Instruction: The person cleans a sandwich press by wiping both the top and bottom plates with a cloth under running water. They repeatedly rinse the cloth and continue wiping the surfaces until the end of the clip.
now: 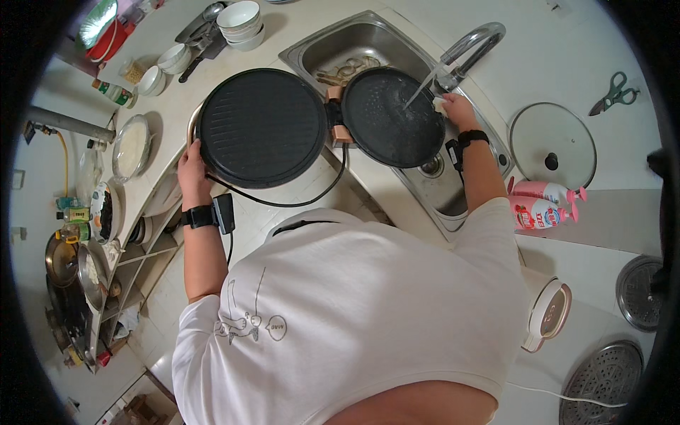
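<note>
An electric griddle lies hinged open across the sink edge. Its ridged black plate (263, 127) is on the left, and its smoother round plate (396, 119), wet with drops, is over the sink. My left hand (193, 167) grips the ridged half at its left rim, by the metal handle. My right hand (458, 110) holds a pale cloth or sponge (440, 106) at the right rim of the wet plate. Water runs onto that plate from the chrome faucet (472, 45). A black power cord (297, 204) hangs in a loop below the griddle.
Shellfish or similar food (348, 70) lies in the steel sink (366, 26). Stacked bowls (240, 26) and a cleaver (204, 57) are at the upper left. Right of the sink are a glass lid (552, 146), scissors (615, 95) and pink pump bottles (536, 212).
</note>
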A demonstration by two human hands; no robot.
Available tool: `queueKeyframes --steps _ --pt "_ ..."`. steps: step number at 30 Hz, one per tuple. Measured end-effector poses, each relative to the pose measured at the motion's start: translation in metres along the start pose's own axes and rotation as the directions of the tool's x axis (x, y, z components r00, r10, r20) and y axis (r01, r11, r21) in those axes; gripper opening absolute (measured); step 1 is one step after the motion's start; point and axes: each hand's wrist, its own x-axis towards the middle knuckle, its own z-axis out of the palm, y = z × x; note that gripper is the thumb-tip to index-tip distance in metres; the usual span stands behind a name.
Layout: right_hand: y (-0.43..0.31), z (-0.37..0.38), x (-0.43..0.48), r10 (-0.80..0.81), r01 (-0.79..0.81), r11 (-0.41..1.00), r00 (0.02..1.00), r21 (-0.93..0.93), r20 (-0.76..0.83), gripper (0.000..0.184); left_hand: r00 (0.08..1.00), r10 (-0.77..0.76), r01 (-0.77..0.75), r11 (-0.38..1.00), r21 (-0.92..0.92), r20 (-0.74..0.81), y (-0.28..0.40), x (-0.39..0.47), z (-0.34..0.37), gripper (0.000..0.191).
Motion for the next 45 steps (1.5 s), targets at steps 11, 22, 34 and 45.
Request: queueKeyframes --steps 11,22,34,45 --pt "0.016 -0.015 0.006 0.025 -0.032 0.999 0.988 -0.044 -0.153 0.023 0.999 -0.021 0.022 1.0 0.014 -0.034 0.006 -0.009 0.006 0.033" --pt "-0.007 0.032 -0.051 -0.217 0.201 0.931 0.976 -0.304 -0.019 0.009 0.996 0.018 -0.02 1.0 -0.019 -0.085 0.002 -0.002 0.002 0.028" --pt "-0.028 0.056 0.014 -0.129 0.105 0.938 0.99 -0.331 -0.05 0.017 0.998 0.011 -0.007 0.998 0.058 -0.064 0.003 -0.013 -0.001 0.026" --pt "-0.073 0.068 -0.003 -0.366 0.368 0.93 0.929 -0.02 0.051 0.01 0.993 -0.033 0.041 0.996 -0.075 0.113 0.007 -0.008 -0.011 0.021"
